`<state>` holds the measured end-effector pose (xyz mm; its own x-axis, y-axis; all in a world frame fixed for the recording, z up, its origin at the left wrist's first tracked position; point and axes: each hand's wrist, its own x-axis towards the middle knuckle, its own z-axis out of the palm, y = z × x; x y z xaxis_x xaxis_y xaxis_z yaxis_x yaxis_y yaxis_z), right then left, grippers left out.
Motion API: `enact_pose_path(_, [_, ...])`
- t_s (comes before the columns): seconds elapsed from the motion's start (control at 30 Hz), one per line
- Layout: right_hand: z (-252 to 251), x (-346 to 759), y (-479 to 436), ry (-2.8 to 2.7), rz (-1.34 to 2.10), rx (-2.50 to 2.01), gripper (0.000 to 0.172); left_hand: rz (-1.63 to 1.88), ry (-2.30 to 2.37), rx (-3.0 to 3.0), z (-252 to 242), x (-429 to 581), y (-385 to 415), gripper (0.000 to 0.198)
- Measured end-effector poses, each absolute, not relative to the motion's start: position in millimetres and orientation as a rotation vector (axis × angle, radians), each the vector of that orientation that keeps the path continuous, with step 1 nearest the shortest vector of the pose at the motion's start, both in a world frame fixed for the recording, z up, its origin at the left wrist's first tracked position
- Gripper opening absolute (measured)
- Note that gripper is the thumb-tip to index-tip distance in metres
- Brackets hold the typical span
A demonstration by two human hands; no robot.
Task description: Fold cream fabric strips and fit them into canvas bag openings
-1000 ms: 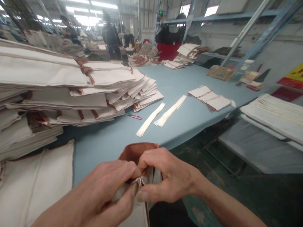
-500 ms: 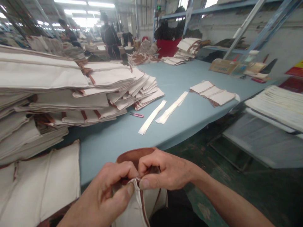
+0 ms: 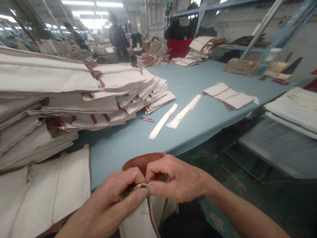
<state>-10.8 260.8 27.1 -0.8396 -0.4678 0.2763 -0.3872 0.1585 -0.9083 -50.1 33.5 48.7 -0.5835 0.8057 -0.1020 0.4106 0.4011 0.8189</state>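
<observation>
A white, brown-trimmed fabric piece [image 3: 138, 219] sits at the near edge of the blue-covered table [image 3: 119, 142], its rim pinched between thumb and fingers by left hand [image 3: 111, 195] and right hand [image 3: 177, 178]. Beyond: dark green floor [image 3: 235, 198], fluorescent tubes [image 3: 109, 4].

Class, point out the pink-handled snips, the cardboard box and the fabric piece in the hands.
Pink-handled snips [image 3: 149, 120], head view: the handle.
Cardboard box [image 3: 236, 67], head view: front side.
Fabric piece [image 3: 137, 222], head view: lower white panel.
</observation>
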Motion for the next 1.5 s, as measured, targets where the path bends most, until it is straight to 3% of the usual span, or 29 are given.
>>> enact_pose_path(0.27, [31, -8, 252, 2.500, -1.665, -0.754, 0.017, 0.929, 2.128, 1.138, 62, -60, 23, 0.039])
enact_pose_path(0.57, [40, -10, 236, 2.797, -1.343, -0.663, 0.024, 0.790, 2.427, 1.315, 65, -61, 27, 0.023])
enact_pose_path(0.83, [44, -15, 234, 2.717, -1.458, -0.711, 0.022, 0.805, 2.606, 1.535, 63, -58, 30, 0.020])
enact_pose_path(1.13, [39, -17, 238, 2.623, -1.414, -0.782, 0.016, 0.964, 2.377, 0.971, 54, -62, 19, 0.021])
enact_pose_path(1.5, [21, -17, 229, 3.212, -0.985, -1.024, 0.018, 1.009, 2.335, 0.803, 47, -64, 16, 0.020])
